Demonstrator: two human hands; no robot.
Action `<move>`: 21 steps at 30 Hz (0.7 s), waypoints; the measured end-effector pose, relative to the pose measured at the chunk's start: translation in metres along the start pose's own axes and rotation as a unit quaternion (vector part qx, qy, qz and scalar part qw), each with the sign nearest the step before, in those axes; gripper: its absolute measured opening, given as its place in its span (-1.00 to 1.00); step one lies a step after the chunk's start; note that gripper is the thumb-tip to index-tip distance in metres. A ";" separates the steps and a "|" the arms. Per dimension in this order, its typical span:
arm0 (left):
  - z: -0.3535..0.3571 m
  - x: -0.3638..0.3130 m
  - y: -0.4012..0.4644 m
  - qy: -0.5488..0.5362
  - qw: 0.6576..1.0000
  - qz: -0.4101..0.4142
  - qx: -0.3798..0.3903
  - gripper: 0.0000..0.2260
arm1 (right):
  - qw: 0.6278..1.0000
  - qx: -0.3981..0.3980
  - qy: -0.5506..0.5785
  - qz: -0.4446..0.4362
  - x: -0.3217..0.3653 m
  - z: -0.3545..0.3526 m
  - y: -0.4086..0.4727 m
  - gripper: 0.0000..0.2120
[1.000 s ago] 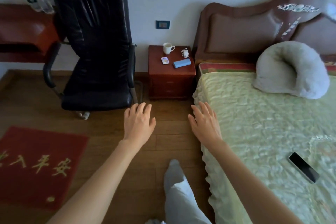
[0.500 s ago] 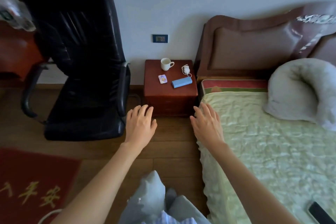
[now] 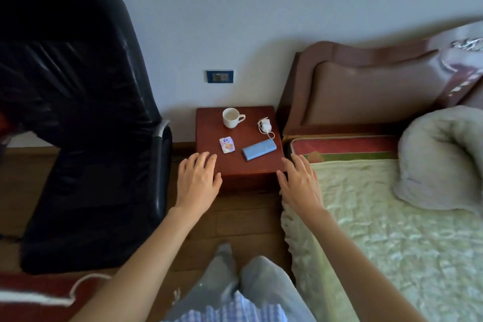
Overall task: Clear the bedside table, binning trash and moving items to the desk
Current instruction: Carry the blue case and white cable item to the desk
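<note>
Four items, a cup (image 3: 230, 117), wrapper (image 3: 226, 144), blue case (image 3: 258, 152) and corded charger (image 3: 265, 126), sit untouched on the bedside table (image 3: 243, 172), so the open, empty left hand (image 3: 197, 182) and right hand (image 3: 300, 183) likely pinch the wrapper first.

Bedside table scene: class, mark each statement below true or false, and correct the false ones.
1. The white mug stands upright on the bedside table. True.
2. The left hand holds the blue case. False: both hands are empty.
3. The small packet lies left of the blue case. True.
4. The right hand grips the white charger. False: the charger lies untouched near the table's back right.
</note>
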State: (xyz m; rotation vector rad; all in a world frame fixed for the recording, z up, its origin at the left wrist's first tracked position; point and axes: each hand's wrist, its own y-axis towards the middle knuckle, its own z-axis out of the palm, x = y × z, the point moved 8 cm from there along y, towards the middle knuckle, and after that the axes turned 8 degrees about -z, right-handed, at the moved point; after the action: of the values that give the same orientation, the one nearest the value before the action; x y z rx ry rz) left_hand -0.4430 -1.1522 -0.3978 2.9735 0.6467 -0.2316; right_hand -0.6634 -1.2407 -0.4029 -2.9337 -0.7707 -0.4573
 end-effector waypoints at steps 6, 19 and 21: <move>0.025 0.000 0.064 0.006 0.999 -0.005 0.040 -0.59 | 1.000 -0.011 0.012 0.015 -0.019 0.008 0.065 -0.63; 0.109 -0.042 0.186 -0.003 0.992 -0.087 0.094 -0.63 | 0.998 0.003 0.028 -0.049 -0.098 0.051 0.216 -0.67; 0.126 -0.046 0.200 -0.005 0.990 -0.098 0.100 -0.64 | 0.998 0.008 0.027 -0.060 -0.107 0.062 0.235 -0.66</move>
State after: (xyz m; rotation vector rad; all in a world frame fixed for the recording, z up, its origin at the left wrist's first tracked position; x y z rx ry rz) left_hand -0.4173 -1.3671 -0.5035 3.0937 0.9692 -0.3447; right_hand -0.6209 -1.4864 -0.4934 -2.8571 -0.9436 -0.5355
